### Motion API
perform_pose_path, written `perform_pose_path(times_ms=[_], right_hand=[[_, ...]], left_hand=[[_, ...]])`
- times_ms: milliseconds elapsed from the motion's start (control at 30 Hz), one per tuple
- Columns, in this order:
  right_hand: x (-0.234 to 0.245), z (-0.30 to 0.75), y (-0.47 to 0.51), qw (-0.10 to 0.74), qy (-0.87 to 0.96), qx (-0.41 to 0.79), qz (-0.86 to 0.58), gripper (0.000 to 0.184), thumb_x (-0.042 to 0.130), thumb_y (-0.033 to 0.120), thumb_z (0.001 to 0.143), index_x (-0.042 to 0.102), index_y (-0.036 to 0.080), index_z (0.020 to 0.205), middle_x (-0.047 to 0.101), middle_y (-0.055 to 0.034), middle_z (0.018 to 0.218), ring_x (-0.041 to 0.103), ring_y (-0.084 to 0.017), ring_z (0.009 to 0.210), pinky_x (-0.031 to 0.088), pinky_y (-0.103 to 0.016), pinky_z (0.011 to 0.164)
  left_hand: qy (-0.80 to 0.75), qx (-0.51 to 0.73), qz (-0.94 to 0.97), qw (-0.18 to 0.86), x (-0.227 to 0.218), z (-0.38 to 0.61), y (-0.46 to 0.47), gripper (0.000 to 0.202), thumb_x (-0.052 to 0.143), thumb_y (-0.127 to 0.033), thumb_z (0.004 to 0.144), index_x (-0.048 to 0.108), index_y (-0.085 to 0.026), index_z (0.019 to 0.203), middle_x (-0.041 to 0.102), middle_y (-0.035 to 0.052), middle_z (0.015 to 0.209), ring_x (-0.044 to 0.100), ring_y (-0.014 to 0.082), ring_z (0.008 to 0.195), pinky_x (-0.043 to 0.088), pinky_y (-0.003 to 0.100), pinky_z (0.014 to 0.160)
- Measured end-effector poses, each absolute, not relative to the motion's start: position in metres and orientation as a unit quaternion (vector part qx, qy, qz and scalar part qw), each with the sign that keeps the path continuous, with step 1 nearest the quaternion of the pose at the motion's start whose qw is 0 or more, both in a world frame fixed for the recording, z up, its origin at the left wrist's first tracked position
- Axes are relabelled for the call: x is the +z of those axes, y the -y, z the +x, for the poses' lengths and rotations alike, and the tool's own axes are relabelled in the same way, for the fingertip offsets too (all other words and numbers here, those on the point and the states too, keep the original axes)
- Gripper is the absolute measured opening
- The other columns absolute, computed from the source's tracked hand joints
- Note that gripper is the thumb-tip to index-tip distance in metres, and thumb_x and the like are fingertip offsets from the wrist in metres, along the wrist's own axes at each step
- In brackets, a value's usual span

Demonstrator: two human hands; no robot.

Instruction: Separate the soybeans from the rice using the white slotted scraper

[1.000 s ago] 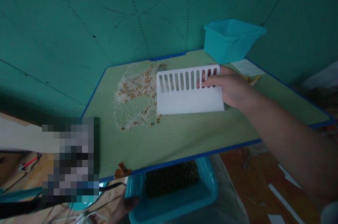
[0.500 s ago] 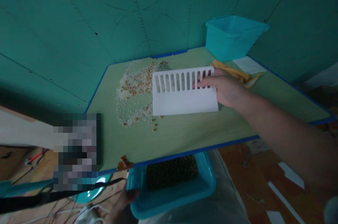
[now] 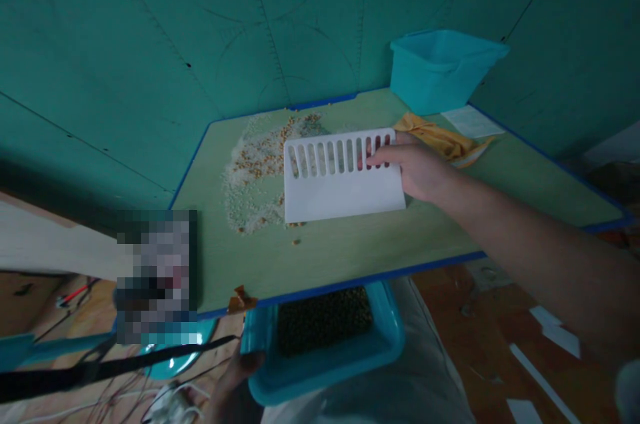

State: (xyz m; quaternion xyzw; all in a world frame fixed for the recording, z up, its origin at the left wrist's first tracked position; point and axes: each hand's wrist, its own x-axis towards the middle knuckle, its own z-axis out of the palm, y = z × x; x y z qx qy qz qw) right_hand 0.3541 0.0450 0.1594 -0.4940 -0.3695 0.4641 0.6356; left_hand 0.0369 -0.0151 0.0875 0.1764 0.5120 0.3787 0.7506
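My right hand (image 3: pixel 417 167) is closed on the right end of a white slotted plastic panel (image 3: pixel 345 197), with the thumb in front and fingertips showing through the slots. The panel tilts over the table, its left end covering part of a spread of white rice-like grains (image 3: pixel 240 177) mixed with yellow-brown beans (image 3: pixel 260 161). A single bean (image 3: pixel 295 242) lies in front of its lower edge. At the bottom, my left hand (image 3: pixel 233 377) grips the left side of a teal plastic basin (image 3: pixel 325 381), thumb over the rim. Dark, small grains (image 3: pixel 325 323) fill part of the basin.
The green table (image 3: pixel 350 251) has a blue edge and stands against a green wall. A teal bin (image 3: pixel 435 81), an orange cloth (image 3: pixel 440 137) and a white sheet (image 3: pixel 473 121) sit at its right rear. A black strap (image 3: pixel 150 359) crosses the lower left, above floor cables.
My right hand has drawn the white panel a little left, over some of the loose beans at the front. My left hand remains on the basin. The whole view has shifted slightly.
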Motion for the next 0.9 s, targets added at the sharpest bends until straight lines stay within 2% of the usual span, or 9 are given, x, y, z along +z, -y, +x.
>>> perform_pose_path(times_ms=[200,367,600,900], right_hand=[[0.158,0.355,-0.047,0.636,0.368,0.471,-0.487,0.013,0.062,0.011,0.053,0.056,0.019,0.062,0.059,0.0017,0.060,0.054,-0.015,0.060,0.041,-0.029,0.059],[0.155,0.357,-0.050,0.636,0.371,0.458,-0.498,0.012,0.061,0.013,0.053,0.057,0.018,0.063,0.059,0.0012,0.060,0.054,-0.016,0.060,0.041,-0.030,0.059],[0.154,0.356,-0.051,0.633,0.373,0.451,-0.508,0.015,0.061,0.013,0.054,0.060,0.018,0.068,0.059,-0.0001,0.064,0.054,-0.017,0.061,0.041,-0.033,0.064],[0.153,0.358,-0.054,0.659,0.372,0.436,-0.487,0.013,0.060,0.013,0.056,0.060,0.018,0.067,0.059,0.0020,0.060,0.054,-0.015,0.060,0.041,-0.030,0.062]], left_hand=[[-0.510,0.354,0.213,0.754,0.076,0.022,0.012,0.048,0.074,-0.027,0.054,0.072,-0.026,0.102,0.078,0.0032,0.090,0.063,0.0391,0.101,0.049,0.047,0.089],[-0.518,0.356,0.227,0.743,0.071,0.016,0.014,0.048,0.071,-0.028,0.059,0.070,-0.026,0.107,0.079,0.0020,0.083,0.064,0.0375,0.098,0.050,0.047,0.089],[-0.547,0.347,0.239,0.724,0.075,0.019,0.016,0.052,0.072,-0.029,0.056,0.069,-0.026,0.108,0.078,0.0023,0.091,0.064,0.0377,0.099,0.051,0.046,0.087],[-0.506,0.360,0.210,0.755,0.078,0.026,0.013,0.048,0.073,-0.024,0.056,0.071,-0.027,0.103,0.078,0.0027,0.091,0.064,0.0376,0.098,0.050,0.047,0.088]])
